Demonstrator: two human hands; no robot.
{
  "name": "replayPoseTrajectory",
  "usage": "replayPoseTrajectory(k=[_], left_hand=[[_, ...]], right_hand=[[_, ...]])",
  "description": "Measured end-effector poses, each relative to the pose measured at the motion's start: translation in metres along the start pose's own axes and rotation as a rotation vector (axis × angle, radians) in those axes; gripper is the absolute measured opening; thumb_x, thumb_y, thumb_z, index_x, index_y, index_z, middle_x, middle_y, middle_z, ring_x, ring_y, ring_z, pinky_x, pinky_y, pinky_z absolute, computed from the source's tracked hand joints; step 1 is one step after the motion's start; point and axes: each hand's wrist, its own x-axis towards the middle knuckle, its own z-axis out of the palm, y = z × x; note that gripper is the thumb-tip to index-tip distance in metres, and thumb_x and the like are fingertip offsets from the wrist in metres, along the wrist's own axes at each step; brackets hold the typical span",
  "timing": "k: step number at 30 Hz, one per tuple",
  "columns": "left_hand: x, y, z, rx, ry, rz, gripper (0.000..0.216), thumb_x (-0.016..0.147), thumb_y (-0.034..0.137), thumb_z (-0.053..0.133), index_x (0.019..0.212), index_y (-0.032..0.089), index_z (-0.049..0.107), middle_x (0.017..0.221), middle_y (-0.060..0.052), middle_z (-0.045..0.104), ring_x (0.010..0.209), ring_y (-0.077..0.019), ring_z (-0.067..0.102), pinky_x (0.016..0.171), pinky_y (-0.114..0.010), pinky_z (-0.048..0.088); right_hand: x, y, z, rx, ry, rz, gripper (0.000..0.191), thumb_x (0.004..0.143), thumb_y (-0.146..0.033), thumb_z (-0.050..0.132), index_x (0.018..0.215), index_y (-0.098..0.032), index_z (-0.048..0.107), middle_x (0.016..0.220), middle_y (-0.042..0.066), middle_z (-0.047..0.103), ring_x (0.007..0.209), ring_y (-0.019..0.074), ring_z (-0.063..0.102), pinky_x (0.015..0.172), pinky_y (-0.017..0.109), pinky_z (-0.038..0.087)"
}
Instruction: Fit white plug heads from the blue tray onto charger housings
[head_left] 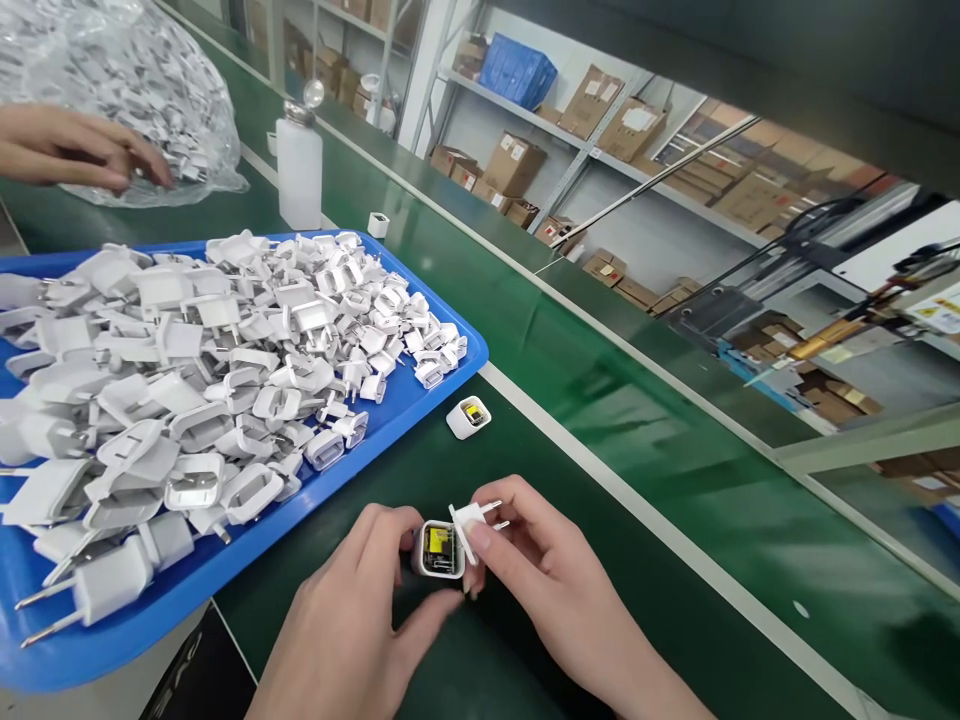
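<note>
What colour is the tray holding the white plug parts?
The tray is blue, seen best in the head view.

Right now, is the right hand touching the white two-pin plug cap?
Touching. The head view shows the right hand pinching the plug cap between thumb and fingers, no gap; the left hand grips the charger housing.

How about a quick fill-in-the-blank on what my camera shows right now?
The left hand holds an open charger housing with a ____ part inside.
The right hand pinches a white plug cap with ____ metal pins.
The heaped plug caps lie in a ____ tray.
Missing: yellow; two; blue.
</note>
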Motion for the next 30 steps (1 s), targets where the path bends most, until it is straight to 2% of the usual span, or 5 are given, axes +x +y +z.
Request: replayPoseTrajectory(k=[5,8,11,18,30], left_hand=[[0.001,0.002,0.002,0.074,0.013,0.038,0.033,0.092,0.028,0.065,0.123,0.031,0.054,0.117,0.0,0.063,0.087,-0.0178,0.07,0.06,-0.024,0.049],[0.003,0.007,0.007,0.168,0.028,0.013,0.039,0.09,0.028,0.07,0.125,0.031,0.053,0.124,0.0,0.063,0.098,-0.0211,0.071,0.06,-0.025,0.049],[0.002,0.003,0.008,0.116,0.03,0.036,0.031,0.094,0.028,0.064,0.123,0.03,0.053,0.109,0.001,0.066,0.094,-0.02,0.07,0.062,-0.025,0.049],[0.0,-0.011,0.0,-0.028,-0.061,0.11,0.024,0.094,0.019,0.057,0.114,0.033,0.061,0.1,0.005,0.068,0.093,-0.017,0.066,0.063,-0.023,0.046],[0.001,-0.01,-0.002,-0.01,-0.086,0.149,0.016,0.096,0.022,0.057,0.108,0.031,0.063,0.1,0.006,0.071,0.09,-0.0156,0.065,0.06,-0.021,0.047]], right_hand=[[0.001,-0.005,-0.008,-0.31,0.019,-0.1,0.015,0.101,-0.038,0.06,0.098,-0.024,0.064,0.094,0.001,0.066,0.081,0.0143,0.064,0.069,0.024,0.049],[0.002,0.0,-0.003,-0.149,-0.021,-0.014,0.022,0.103,-0.045,0.056,0.1,-0.023,0.057,0.084,-0.001,0.067,0.076,0.015,0.067,0.068,0.025,0.053],[0.001,0.004,0.0,-0.035,0.002,0.017,0.026,0.104,-0.049,0.054,0.099,-0.024,0.051,0.082,-0.002,0.067,0.073,0.0151,0.068,0.067,0.026,0.055],[-0.008,-0.008,-0.014,-0.53,-0.065,-0.307,0.007,0.103,-0.03,0.062,0.101,-0.024,0.065,0.093,-0.001,0.064,0.082,0.013,0.06,0.071,0.025,0.046],[-0.015,-0.013,-0.008,-0.935,-0.117,-0.547,0.019,0.109,-0.023,0.046,0.1,-0.018,0.062,0.086,0.003,0.06,0.075,0.0172,0.047,0.067,0.033,0.037]])
